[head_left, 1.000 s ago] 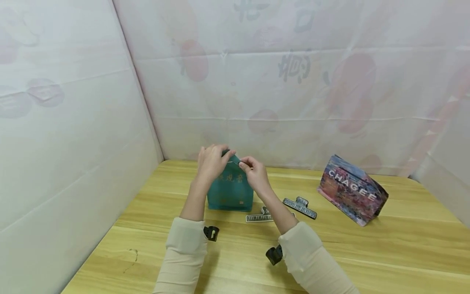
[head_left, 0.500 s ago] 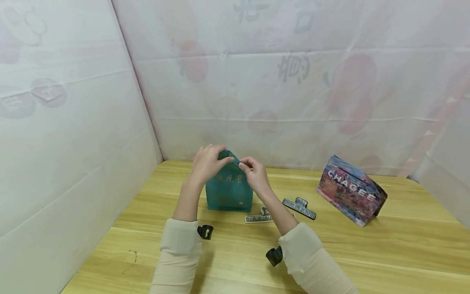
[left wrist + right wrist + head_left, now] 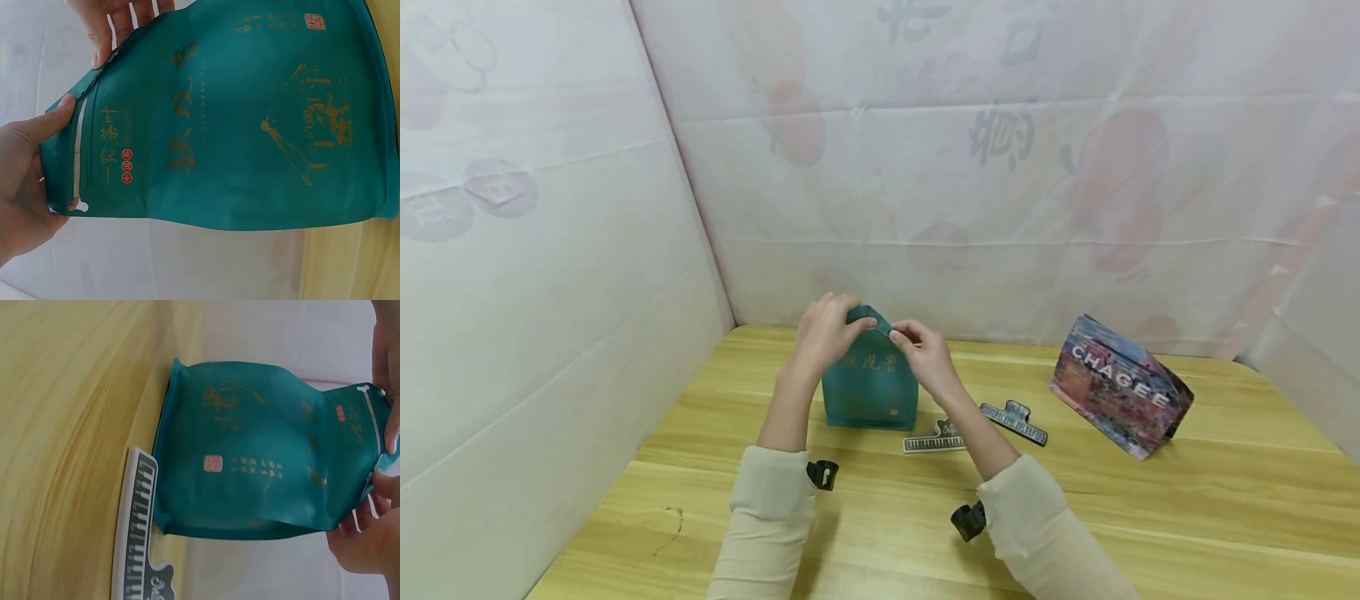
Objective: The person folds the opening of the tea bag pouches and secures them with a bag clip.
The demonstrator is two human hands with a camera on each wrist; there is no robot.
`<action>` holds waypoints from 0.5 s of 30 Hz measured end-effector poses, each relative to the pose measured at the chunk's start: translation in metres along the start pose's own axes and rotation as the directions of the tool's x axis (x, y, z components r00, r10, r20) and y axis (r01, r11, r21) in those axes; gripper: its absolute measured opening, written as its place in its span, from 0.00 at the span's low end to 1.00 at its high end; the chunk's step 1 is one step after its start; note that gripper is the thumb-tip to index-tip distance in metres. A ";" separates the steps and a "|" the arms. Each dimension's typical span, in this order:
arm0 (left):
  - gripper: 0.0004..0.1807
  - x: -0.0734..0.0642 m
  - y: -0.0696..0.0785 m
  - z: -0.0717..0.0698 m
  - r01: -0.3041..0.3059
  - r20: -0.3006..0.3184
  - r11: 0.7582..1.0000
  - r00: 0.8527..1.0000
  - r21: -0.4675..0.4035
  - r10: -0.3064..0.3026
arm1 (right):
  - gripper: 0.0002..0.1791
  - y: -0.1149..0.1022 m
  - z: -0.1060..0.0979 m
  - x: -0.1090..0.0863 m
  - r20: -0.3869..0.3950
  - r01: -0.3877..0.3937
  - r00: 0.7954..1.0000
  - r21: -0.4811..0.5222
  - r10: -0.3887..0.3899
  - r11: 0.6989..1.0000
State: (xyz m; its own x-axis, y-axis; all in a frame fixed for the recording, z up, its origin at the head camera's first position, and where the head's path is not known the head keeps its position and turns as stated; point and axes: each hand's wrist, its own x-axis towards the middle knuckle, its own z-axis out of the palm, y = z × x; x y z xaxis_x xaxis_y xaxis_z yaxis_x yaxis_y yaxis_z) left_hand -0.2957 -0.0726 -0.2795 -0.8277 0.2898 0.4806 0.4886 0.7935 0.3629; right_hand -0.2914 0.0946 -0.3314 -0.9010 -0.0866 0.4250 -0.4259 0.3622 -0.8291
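A teal tea bag (image 3: 871, 392) with gold print stands upright on the table. Its top edge is folded over at an angle. My left hand (image 3: 826, 335) grips the top left corner, its thumb (image 3: 59, 112) pressed on the front by a pale strip and its fingers behind. At the top right edge my right hand (image 3: 928, 362) pinches the bag between thumb and fingers, which also shows in the right wrist view. A white-edged clip (image 3: 928, 442) with a piano-key pattern lies at the bag's foot, partly behind my right forearm.
A second piano-key clip (image 3: 1015, 422), dark-edged, lies on the wooden table (image 3: 880, 533) right of my right forearm. Farther right a colourful CHAGEE bag (image 3: 1120, 387) leans at a slant. White printed cloth (image 3: 880, 192) hangs behind the table, and another stretch of it on the left.
My left hand and forearm have shifted slightly left, its thumb a little lower on the bag's top, where more of the folded edge shows. My right hand still pinches the right edge.
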 end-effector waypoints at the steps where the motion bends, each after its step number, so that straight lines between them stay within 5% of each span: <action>1: 0.16 0.000 0.000 0.000 0.003 0.004 1.000 1.000 -0.003 -0.003 | 0.12 0.000 -0.002 0.000 0.018 -0.001 1.000 -0.014 0.001 1.000; 15: 0.16 0.002 0.001 -0.002 0.025 0.044 1.000 0.999 -0.006 -0.025 | 0.14 0.004 -0.053 -0.010 0.237 -0.011 0.968 -0.281 0.080 0.960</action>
State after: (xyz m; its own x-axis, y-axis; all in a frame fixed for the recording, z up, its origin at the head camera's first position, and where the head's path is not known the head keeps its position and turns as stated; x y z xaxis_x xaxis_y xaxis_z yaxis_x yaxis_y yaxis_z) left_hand -0.2965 -0.0724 -0.2769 -0.8508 0.2930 0.4362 0.4691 0.7974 0.3795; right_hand -0.2798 0.1460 -0.3192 -0.9259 -0.2751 0.2589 -0.3762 0.6091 -0.6982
